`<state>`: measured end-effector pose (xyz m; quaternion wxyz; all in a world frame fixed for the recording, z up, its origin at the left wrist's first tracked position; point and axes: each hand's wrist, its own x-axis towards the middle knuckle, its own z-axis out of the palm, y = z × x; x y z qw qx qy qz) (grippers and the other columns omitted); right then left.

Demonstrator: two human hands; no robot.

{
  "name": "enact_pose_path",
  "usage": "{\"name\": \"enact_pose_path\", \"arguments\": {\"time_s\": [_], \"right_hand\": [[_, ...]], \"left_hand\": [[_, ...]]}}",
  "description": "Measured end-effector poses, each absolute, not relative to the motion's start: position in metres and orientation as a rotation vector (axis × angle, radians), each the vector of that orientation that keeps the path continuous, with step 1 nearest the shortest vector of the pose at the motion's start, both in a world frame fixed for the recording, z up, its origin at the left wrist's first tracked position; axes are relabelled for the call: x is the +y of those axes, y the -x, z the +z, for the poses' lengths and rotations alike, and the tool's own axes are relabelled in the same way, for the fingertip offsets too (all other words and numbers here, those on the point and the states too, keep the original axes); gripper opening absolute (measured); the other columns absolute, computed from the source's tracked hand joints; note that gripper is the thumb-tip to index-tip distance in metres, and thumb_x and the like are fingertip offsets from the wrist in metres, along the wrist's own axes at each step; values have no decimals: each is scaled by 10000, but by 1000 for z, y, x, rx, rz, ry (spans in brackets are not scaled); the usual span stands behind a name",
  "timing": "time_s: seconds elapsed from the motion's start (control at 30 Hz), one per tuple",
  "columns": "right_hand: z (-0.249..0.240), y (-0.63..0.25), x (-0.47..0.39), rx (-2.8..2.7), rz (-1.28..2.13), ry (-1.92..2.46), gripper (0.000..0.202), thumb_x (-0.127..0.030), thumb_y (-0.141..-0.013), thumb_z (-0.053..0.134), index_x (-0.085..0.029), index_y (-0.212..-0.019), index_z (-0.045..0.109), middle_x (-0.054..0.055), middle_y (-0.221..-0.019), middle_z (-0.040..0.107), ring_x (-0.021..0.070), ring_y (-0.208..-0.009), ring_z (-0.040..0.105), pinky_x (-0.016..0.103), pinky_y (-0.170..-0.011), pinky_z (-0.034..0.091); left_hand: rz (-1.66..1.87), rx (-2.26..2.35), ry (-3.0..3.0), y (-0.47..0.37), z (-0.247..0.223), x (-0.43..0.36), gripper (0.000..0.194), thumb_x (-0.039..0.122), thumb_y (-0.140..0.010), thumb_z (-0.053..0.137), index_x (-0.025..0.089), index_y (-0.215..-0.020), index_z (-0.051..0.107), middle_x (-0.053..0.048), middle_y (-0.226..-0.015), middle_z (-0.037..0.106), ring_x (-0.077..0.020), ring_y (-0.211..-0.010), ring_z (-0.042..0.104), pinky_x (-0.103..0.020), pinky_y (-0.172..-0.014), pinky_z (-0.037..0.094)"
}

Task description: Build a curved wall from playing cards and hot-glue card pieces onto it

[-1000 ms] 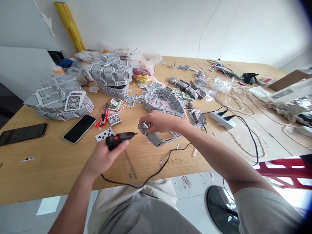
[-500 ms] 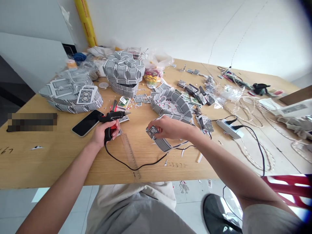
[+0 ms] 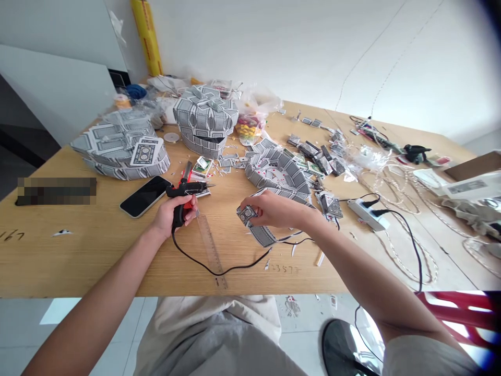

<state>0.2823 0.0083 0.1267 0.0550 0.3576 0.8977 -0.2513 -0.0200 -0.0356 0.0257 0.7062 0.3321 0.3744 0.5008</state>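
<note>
My left hand [image 3: 174, 213] is wrapped round the handle of a black hot glue gun [image 3: 190, 189], its nozzle pointing right above the table. Between the fingers of my right hand [image 3: 270, 209] is a folded playing card piece [image 3: 263, 235] with a grey patterned back. Just behind that hand lies an open, curved-walled box made of playing cards [image 3: 277, 172], red pips showing inside. A smartphone [image 3: 144, 197] rests left of the glue gun. Below the gun a clear ruler [image 3: 212, 248] lies flat, with the black cord crossing its lower part.
Two lidded card boxes stand behind: a rounded one [image 3: 205, 120] and a pointed one [image 3: 117, 149] with loose cards on top. At right are a power strip [image 3: 368, 214], looped rope [image 3: 407, 261] and bundled cards [image 3: 313, 151]. Paper scraps dot the table [image 3: 97, 266].
The view has shifted slightly, so the far things appear a little further right. Both hands keep their holds; the glue gun has tilted slightly, and the card piece is almost unmoved.
</note>
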Motion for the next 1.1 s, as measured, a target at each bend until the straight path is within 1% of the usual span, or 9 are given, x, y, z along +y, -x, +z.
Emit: {"name": "enact_pose_path", "arguments": {"time_s": [0.33, 0.5, 0.8, 1.0, 1.1], "right_hand": [[131, -282, 8, 2716, -782, -1108, 403, -141, -862, 749, -188, -1261, 777, 0, -768, 726, 141, -657, 589, 263, -645, 396], [131, -282, 6, 2710, -767, -1117, 406, -127, -857, 747, -189, -1257, 779, 7, -784, 739, 141, -675, 605, 255, -652, 400], [133, -281, 5, 2704, -769, -1106, 411, -147, -865, 752, -186, -1274, 772, 12, -801, 750, 143, -683, 609, 253, -637, 397], [131, -280, 6, 2707, -766, -1103, 415, -143, -860, 747, -191, -1271, 776, 11, -794, 754, 144, -674, 612, 258, -642, 395], [131, -279, 7, 2701, -768, -1107, 399, -168, -873, 754, -194, -1271, 778, 13, -802, 758, 147, -675, 614, 264, -643, 395]], "left_hand": [[1101, 840, -724, 19, 26, -34, 316, 422, -736, 783, 141, -755, 637, 0, -670, 571, -77, -454, 444, -200, -355, 369], [1155, 805, -731, 23, 27, -31, 309, 411, -748, 783, 141, -756, 634, 3, -669, 568, -78, -454, 456, -199, -363, 391], [1163, 804, -709, 24, 23, -31, 287, 393, -761, 777, 141, -762, 641, 2, -680, 569, -81, -457, 455, -205, -356, 384], [1157, 815, -721, 25, 22, -30, 321, 425, -748, 801, 144, -752, 647, 9, -670, 559, -78, -459, 454, -203, -368, 388], [1144, 824, -733, 26, 19, -30, 326, 434, -761, 796, 139, -761, 656, 4, -676, 570, -76, -464, 457, -202, -380, 390]]}}
